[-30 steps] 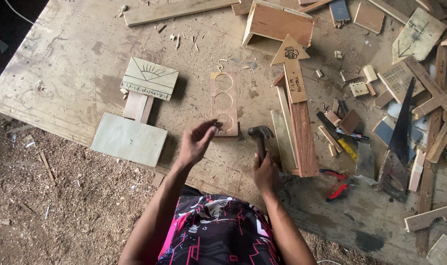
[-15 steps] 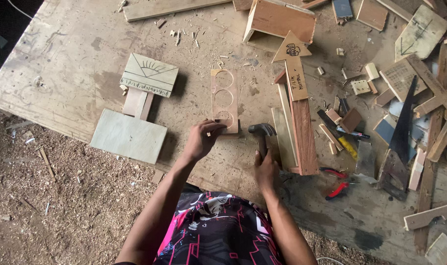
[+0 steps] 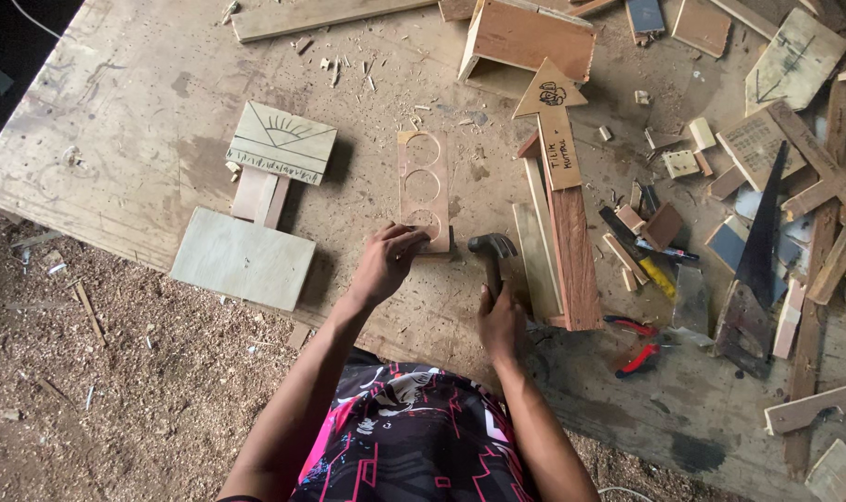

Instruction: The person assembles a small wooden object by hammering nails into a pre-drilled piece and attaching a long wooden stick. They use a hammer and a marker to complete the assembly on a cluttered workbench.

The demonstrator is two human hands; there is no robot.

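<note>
While it lies flat near the front edge of the large scuffed plywood worktable (image 3: 125, 112), the narrow pale wooden strip with three round holes cut in a row (image 3: 423, 186) shows a reddish tint and runs lengthwise away from the person. Its near end is covered by the left hand (image 3: 386, 262), whose fingers curl down and pinch at that end, pressing on the wood; what sits between the fingertips is too small to tell. That forearm reaches forward from the lower middle of the view. Just beside it, the right hand (image 3: 502, 321) is wrapped tight around the handle of a dark-headed claw hammer (image 3: 491, 249), with the head lying close to the strip's near right corner, a little apart from it. To the right stands a long box of reddish boards (image 3: 571, 260) topped by an arrow-shaped wooden sign (image 3: 553, 121). To the left lie a grey-green flat rectangular panel (image 3: 242, 258) and a carved board with a sunburst pattern (image 3: 282, 141).
</note>
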